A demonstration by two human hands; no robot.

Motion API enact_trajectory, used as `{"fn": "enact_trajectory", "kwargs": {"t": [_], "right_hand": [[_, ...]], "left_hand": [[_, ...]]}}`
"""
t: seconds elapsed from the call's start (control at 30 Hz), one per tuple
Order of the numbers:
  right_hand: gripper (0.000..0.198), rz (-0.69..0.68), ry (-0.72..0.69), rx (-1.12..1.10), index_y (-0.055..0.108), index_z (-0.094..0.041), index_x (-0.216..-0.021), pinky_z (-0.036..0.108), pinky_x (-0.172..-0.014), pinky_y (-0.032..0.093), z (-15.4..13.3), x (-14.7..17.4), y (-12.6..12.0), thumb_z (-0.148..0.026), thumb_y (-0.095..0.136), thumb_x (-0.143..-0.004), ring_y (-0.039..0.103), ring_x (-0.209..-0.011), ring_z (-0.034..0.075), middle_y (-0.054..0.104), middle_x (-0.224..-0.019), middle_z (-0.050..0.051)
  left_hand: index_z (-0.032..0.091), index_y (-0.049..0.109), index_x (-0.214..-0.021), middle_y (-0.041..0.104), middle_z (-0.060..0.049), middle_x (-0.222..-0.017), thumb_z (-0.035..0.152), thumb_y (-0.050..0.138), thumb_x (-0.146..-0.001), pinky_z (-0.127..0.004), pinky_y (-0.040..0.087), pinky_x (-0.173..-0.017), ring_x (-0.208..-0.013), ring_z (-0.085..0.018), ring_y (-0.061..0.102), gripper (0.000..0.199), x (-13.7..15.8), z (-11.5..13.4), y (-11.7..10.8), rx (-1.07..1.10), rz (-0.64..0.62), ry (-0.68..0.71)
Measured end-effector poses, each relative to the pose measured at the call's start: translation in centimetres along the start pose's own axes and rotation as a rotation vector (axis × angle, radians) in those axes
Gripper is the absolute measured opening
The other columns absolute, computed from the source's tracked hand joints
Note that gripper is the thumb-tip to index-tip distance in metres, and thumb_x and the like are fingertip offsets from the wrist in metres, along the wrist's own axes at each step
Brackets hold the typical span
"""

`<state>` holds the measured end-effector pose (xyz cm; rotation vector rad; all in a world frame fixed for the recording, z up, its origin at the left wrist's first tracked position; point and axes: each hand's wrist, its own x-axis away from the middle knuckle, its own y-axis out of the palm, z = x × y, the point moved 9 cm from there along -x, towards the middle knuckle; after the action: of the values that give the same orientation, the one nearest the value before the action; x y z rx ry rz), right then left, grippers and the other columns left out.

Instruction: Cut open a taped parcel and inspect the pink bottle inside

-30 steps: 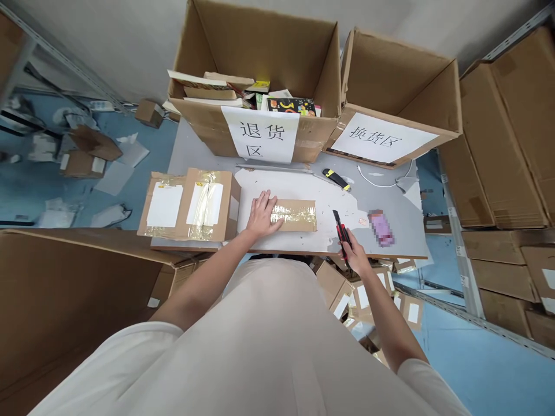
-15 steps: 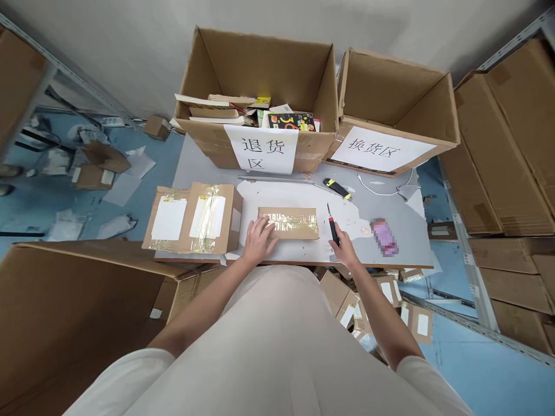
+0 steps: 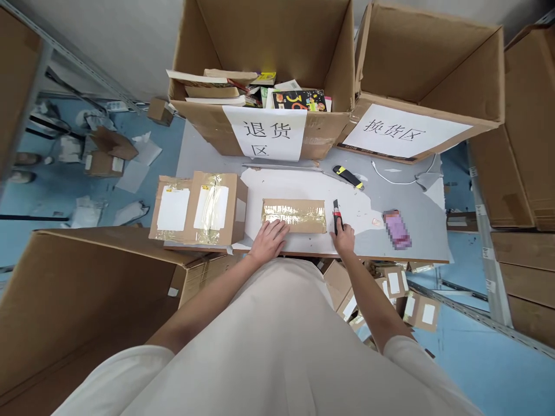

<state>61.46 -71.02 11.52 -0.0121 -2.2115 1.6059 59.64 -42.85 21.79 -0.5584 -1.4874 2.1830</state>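
Observation:
A flat cardboard box (image 3: 303, 224) sealed with shiny clear tape lies on the worktable in front of me. My left hand (image 3: 269, 240) rests on its near left part, fingers stretched out over the edge and tape. Just off the box's right end, my right hand (image 3: 344, 238) is wrapped around a red and black utility knife (image 3: 337, 211), whose blade points away from me. The knife is apart from the box. Farther back on the table lies a second cutter, a black and yellow utility knife (image 3: 348, 177).
Two taped boxes with white labels, one (image 3: 173, 209) beside the other (image 3: 215, 208), stand at the left. Large open cartons line the back: one carton (image 3: 195, 128) holds books, another (image 3: 352, 132) bears a paper sign. A blurred pink item (image 3: 396, 229) and white cable (image 3: 392, 182) lie right.
The view has tilted down and shifted a little. My left hand has slid toward the box's near edge. The knife in my right hand has turned, showing more of its blade.

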Motion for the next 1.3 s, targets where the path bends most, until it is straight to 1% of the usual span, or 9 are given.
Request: {"fn": "enact_trajectory", "kwargs": {"t": [0.13, 0.23, 0.37, 0.6, 0.73, 0.9, 1.1, 1.2, 1.3], "right_hand": [[0.065, 0.203, -0.243, -0.125, 0.028, -0.015, -0.149, 0.053, -0.103, 0.033, -5.8, 0.1, -5.7, -0.045, 0.04, -0.092, 0.033, -0.13, 0.034, 0.034, -0.14, 0.022], [0.07, 0.049, -0.7, -0.033, 0.027, -0.02, -0.15, 0.051, -0.107, 0.029, -14.5, 0.9, -7.0, -0.051, 0.046, -0.09, 0.03, -0.134, 0.034, 0.033, -0.147, 0.018], [0.064, -0.084, -0.914, 0.261, 0.035, -0.022, -0.146, 0.055, -0.106, 0.024, -20.0, 1.2, -5.7, -0.051, 0.047, -0.09, 0.032, -0.133, 0.037, 0.032, -0.15, 0.019], [0.053, -0.054, -0.941, 0.502, 0.03, -0.012, -0.147, 0.059, -0.098, 0.029, -20.6, 1.3, -4.5, -0.027, 0.029, -0.097, 0.044, -0.123, 0.04, 0.041, -0.141, 0.029], [0.051, -0.083, -0.988, 0.586, 0.034, -0.006, -0.142, 0.05, -0.089, 0.039, -21.2, 1.4, -4.5, -0.014, 0.021, -0.094, 0.053, -0.112, 0.036, 0.046, -0.135, 0.031], [0.042, -0.181, -0.97, 0.654, 0.046, -0.005, -0.126, 0.036, -0.072, 0.043, -22.0, 0.5, -5.8, -0.014, 0.02, -0.094, 0.061, -0.096, 0.03, 0.06, -0.113, 0.025], [0.029, -0.314, -0.844, 0.556, 0.048, -0.01, -0.118, 0.031, -0.072, 0.042, -22.7, -4.5, -7.7, -0.023, 0.033, -0.096, 0.064, -0.088, 0.025, 0.068, -0.096, 0.015], [0.036, -0.268, -0.765, 0.476, 0.051, -0.013, -0.117, 0.035, -0.077, 0.044, -22.8, -7.0, -7.7, -0.037, 0.031, -0.099, 0.063, -0.094, 0.026, 0.067, -0.105, 0.015], [0.038, -0.073, -0.714, 0.322, 0.051, -0.013, -0.123, 0.04, -0.085, 0.044, -22.6, -7.3, -8.4, -0.034, 0.029, -0.099, 0.057, -0.107, 0.027, 0.059, -0.121, 0.017]], "left_hand": [[0.016, 0.048, -0.137, 0.051, -0.016, -0.139, 0.025, 0.046, -0.089, -0.053, 0.029, -0.111, -0.135, -0.031, 0.039, 0.049, 0.2, 0.1, 0.5, 0.027, -0.042, -0.023], [0.016, 0.048, -0.137, 0.051, -0.016, -0.139, 0.024, 0.047, -0.087, -0.054, 0.029, -0.111, -0.134, -0.031, 0.039, 0.05, 0.3, -0.1, 1.0, 0.058, -0.058, -0.044], [0.014, 0.049, -0.135, 0.05, -0.016, -0.139, 0.023, 0.045, -0.087, -0.052, 0.029, -0.112, -0.134, -0.03, 0.039, 0.049, 0.2, -0.3, 1.4, 0.074, -0.075, -0.021], [0.013, 0.048, -0.136, 0.049, -0.016, -0.141, 0.024, 0.045, -0.087, -0.051, 0.029, -0.112, -0.135, -0.03, 0.038, 0.051, 0.3, -0.5, 1.3, 0.086, -0.066, 0.011], [0.013, 0.047, -0.137, 0.048, -0.015, -0.141, 0.027, 0.047, -0.086, -0.051, 0.029, -0.111, -0.134, -0.031, 0.039, 0.053, 0.5, -0.5, 1.4, 0.099, -0.06, 0.029], [0.015, 0.045, -0.139, 0.048, -0.015, -0.142, 0.027, 0.049, -0.085, -0.051, 0.028, -0.112, -0.135, -0.031, 0.037, 0.056, 0.5, -0.6, 1.5, 0.116, -0.067, 0.04], [0.018, 0.042, -0.142, 0.046, -0.013, -0.144, 0.023, 0.05, -0.084, -0.051, 0.028, -0.112, -0.137, -0.03, 0.036, 0.059, 1.5, -0.4, 2.0, 0.12, -0.1, 0.041], [0.019, 0.043, -0.141, 0.046, -0.012, -0.144, 0.019, 0.047, -0.086, -0.05, 0.029, -0.112, -0.138, -0.028, 0.036, 0.055, 1.6, -0.3, 1.9, 0.108, -0.074, 0.043], [0.018, 0.044, -0.139, 0.047, -0.013, -0.143, 0.016, 0.042, -0.088, -0.047, 0.033, -0.11, -0.137, -0.026, 0.038, 0.051, 0.8, -0.6, 0.7, 0.13, -0.023, 0.013]]}}
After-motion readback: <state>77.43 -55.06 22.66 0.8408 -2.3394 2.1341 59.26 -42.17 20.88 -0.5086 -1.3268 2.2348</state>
